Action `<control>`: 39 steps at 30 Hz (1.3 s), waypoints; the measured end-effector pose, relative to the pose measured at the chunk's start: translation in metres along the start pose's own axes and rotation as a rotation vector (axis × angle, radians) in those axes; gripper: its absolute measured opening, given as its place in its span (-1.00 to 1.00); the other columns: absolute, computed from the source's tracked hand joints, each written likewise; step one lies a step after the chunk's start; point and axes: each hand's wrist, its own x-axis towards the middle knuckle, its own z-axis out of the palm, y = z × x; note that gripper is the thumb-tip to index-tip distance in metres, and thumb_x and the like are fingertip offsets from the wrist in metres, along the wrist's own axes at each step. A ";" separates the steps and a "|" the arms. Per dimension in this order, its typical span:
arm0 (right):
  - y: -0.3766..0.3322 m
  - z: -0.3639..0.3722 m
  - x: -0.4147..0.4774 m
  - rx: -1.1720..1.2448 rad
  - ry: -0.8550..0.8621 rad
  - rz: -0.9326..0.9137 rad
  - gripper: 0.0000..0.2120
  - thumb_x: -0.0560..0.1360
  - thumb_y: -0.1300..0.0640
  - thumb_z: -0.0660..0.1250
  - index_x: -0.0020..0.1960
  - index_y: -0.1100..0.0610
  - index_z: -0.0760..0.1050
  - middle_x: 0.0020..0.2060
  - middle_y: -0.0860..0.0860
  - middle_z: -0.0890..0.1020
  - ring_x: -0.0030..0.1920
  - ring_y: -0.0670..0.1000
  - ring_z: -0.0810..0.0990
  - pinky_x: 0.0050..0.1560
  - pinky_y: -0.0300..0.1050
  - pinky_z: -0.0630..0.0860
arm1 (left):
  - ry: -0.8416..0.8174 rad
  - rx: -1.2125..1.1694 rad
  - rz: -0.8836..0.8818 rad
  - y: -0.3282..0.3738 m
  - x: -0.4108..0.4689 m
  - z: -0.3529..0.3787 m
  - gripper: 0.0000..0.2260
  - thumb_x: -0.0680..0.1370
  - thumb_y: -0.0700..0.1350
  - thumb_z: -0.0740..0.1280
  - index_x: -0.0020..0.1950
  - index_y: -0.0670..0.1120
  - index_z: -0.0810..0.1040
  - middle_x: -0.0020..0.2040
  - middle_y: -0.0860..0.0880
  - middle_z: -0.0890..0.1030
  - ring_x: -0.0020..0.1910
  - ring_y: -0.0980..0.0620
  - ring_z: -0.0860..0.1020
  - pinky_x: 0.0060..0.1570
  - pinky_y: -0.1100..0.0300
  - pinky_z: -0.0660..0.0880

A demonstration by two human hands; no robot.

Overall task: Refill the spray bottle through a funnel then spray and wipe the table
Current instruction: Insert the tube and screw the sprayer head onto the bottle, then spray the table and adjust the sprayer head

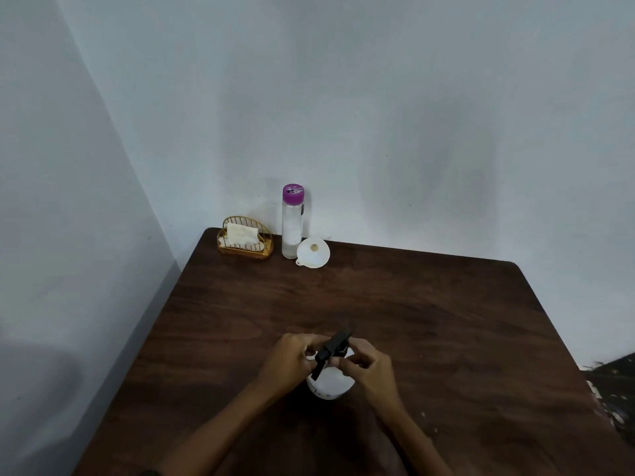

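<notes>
Standing upright: white spray bottle [330, 383], black trigger head [335, 347].

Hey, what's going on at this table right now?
A person is holding the spray bottle upright on the table. The left hand and right hand both grip around its neck, just under the black trigger head, probably to unscrew it. The funnel lies at the far edge beside a capped clear bottle and a napkin holder, so filling has not begun.

dark wooden table [429, 304], spray bottle [331, 381], funnel [313, 253], purple-capped bottle [292, 221], wire napkin holder [245, 239]
</notes>
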 end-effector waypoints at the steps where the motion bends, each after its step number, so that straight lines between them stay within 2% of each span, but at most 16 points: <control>1: 0.001 0.001 0.000 -0.006 0.015 -0.016 -0.74 0.35 0.32 0.48 -0.05 0.03 0.61 -0.07 0.00 0.64 -0.25 -0.17 0.58 -0.26 -0.32 0.47 | -0.005 0.011 0.002 -0.001 0.000 0.000 -0.71 0.44 -0.21 0.44 0.07 0.13 0.66 -0.15 0.22 0.67 -0.17 0.29 0.62 -0.24 0.29 0.56; 4: 0.005 0.003 -0.001 -0.068 0.079 -0.052 -0.81 0.31 0.25 0.52 -0.13 0.07 0.62 -0.13 -0.04 0.60 -0.26 -0.15 0.57 -0.30 -0.33 0.45 | -0.001 0.048 0.018 -0.002 0.000 0.000 -0.59 0.43 -0.27 0.41 0.07 0.24 0.61 -0.24 0.29 0.65 -0.24 0.26 0.62 -0.31 0.26 0.54; 7: 0.009 0.003 0.002 -0.132 0.120 -0.080 -0.83 0.28 0.22 0.54 -0.17 0.08 0.62 -0.19 -0.07 0.59 -0.23 -0.13 0.57 -0.31 -0.34 0.43 | -0.007 0.056 0.037 0.000 0.000 0.000 -0.58 0.43 -0.30 0.40 0.03 0.23 0.62 -0.33 0.40 0.58 -0.32 0.32 0.58 -0.37 0.40 0.41; 10: 0.010 0.005 0.001 -0.169 0.174 -0.117 -0.83 0.27 0.21 0.55 -0.20 0.06 0.62 -0.24 -0.09 0.57 -0.21 -0.13 0.56 -0.32 -0.37 0.41 | -0.009 0.076 0.047 -0.001 0.002 -0.001 -0.57 0.43 -0.31 0.40 0.01 0.25 0.54 -0.38 0.37 0.56 -0.39 0.27 0.55 -0.42 0.32 0.41; 15: 0.010 0.011 -0.001 -0.183 0.233 -0.155 -0.83 0.27 0.23 0.54 -0.20 0.04 0.62 -0.30 -0.08 0.54 -0.22 -0.13 0.54 -0.31 -0.39 0.38 | -0.021 0.114 0.071 -0.004 0.004 -0.001 -0.58 0.42 -0.32 0.39 -0.02 0.22 0.47 -0.43 0.36 0.53 -0.46 0.27 0.47 -0.46 0.38 0.30; 21: 0.010 0.007 0.001 -0.171 0.156 -0.093 -0.81 0.29 0.17 0.53 -0.19 0.05 0.53 -0.25 -0.07 0.55 -0.22 -0.13 0.53 -0.30 -0.34 0.42 | -0.049 0.037 0.025 0.007 0.002 -0.005 -0.63 0.42 -0.33 0.38 -0.10 0.18 0.49 -0.48 0.34 0.52 -0.48 0.31 0.47 -0.44 0.42 0.28; 23: 0.008 0.003 0.004 -0.162 0.048 -0.021 -0.79 0.32 0.15 0.51 -0.15 0.05 0.49 -0.21 -0.06 0.58 -0.18 -0.14 0.55 -0.25 -0.30 0.47 | -0.072 -0.066 -0.019 0.010 -0.001 -0.007 -0.67 0.43 -0.30 0.41 -0.28 0.17 0.63 -0.42 0.31 0.58 -0.41 0.31 0.53 -0.39 0.45 0.35; 25: 0.005 -0.001 0.008 -0.152 -0.091 0.010 -0.79 0.37 0.12 0.48 -0.05 0.03 0.50 -0.12 -0.08 0.61 -0.07 -0.13 0.57 -0.13 -0.26 0.51 | -0.086 -0.235 -0.094 0.011 -0.005 -0.008 -0.70 0.46 -0.27 0.43 -0.19 0.18 0.63 -0.31 0.26 0.65 -0.27 0.28 0.60 -0.28 0.43 0.44; 27: 0.002 -0.004 0.010 -0.220 -0.172 -0.022 -0.80 0.40 0.08 0.45 0.00 -0.03 0.53 -0.07 -0.12 0.61 0.00 -0.11 0.55 -0.06 -0.23 0.51 | -0.053 -0.357 -0.191 0.008 -0.009 -0.007 -0.73 0.49 -0.33 0.38 -0.16 0.08 0.61 -0.28 0.27 0.66 -0.18 0.24 0.62 -0.21 0.41 0.48; 29: -0.001 -0.008 0.011 -0.232 -0.175 -0.039 -0.81 0.39 0.10 0.47 -0.03 -0.06 0.56 -0.07 -0.10 0.62 -0.02 -0.13 0.57 -0.07 -0.25 0.51 | 0.042 -0.436 -0.316 -0.005 -0.016 -0.005 -0.64 0.51 -0.42 0.27 -0.11 0.07 0.58 -0.22 0.23 0.66 -0.01 0.13 0.60 -0.14 0.42 0.50; 31: -0.006 -0.010 0.010 -0.169 -0.108 -0.012 -0.80 0.36 0.15 0.50 -0.06 0.00 0.57 -0.10 -0.05 0.64 -0.06 -0.18 0.60 -0.13 -0.30 0.52 | 0.072 -0.473 -0.400 -0.017 -0.027 -0.006 -0.53 0.48 -0.50 0.19 -0.01 0.10 0.54 0.03 0.14 0.61 0.22 0.02 0.53 0.08 0.36 0.49; 32: -0.011 -0.010 0.009 -0.144 -0.065 -0.005 -0.81 0.35 0.15 0.51 -0.08 0.04 0.58 -0.14 -0.04 0.64 -0.10 -0.20 0.61 -0.18 -0.32 0.51 | 0.025 -0.498 -0.418 -0.020 -0.034 -0.006 -0.50 0.45 -0.49 0.22 0.06 0.11 0.51 0.13 0.11 0.57 0.30 0.03 0.48 0.19 0.28 0.46; 34: -0.016 -0.011 0.007 -0.098 0.007 0.002 -0.80 0.31 0.07 0.54 -0.13 0.11 0.60 -0.22 -0.01 0.67 -0.20 -0.15 0.64 -0.27 -0.32 0.49 | -0.180 -0.579 -0.398 -0.014 -0.047 0.000 -0.43 0.39 -0.32 0.42 0.27 0.15 0.40 0.30 0.13 0.46 0.33 0.11 0.43 0.26 0.19 0.44; 36: -0.022 -0.013 0.005 -0.040 0.054 0.010 -0.65 0.24 -0.08 0.55 -0.16 0.16 0.60 -0.27 0.03 0.67 -0.24 -0.07 0.65 -0.28 -0.27 0.50 | -0.337 -0.583 -0.369 0.002 -0.052 0.009 -0.19 0.33 -0.12 0.56 0.43 0.18 0.19 0.38 0.17 0.34 0.34 0.13 0.40 0.28 0.16 0.44; 37: -0.027 -0.015 0.004 -0.014 0.053 0.023 -0.64 0.23 -0.09 0.53 -0.16 0.16 0.59 -0.28 0.03 0.66 -0.25 -0.02 0.65 -0.27 -0.23 0.51 | -0.366 -0.576 -0.366 0.011 -0.051 0.015 -0.12 0.31 -0.08 0.58 0.46 0.19 0.11 0.39 0.16 0.31 0.34 0.12 0.39 0.31 0.13 0.43; 39: -0.038 -0.019 0.002 0.060 -0.017 0.062 -0.81 0.34 0.08 0.49 -0.19 0.15 0.55 -0.32 0.04 0.62 -0.27 0.03 0.62 -0.25 -0.13 0.53 | -0.428 -0.604 -0.346 0.027 -0.047 0.023 -0.17 0.35 -0.12 0.56 0.45 0.18 0.13 0.37 0.11 0.36 0.31 0.11 0.43 0.32 0.09 0.42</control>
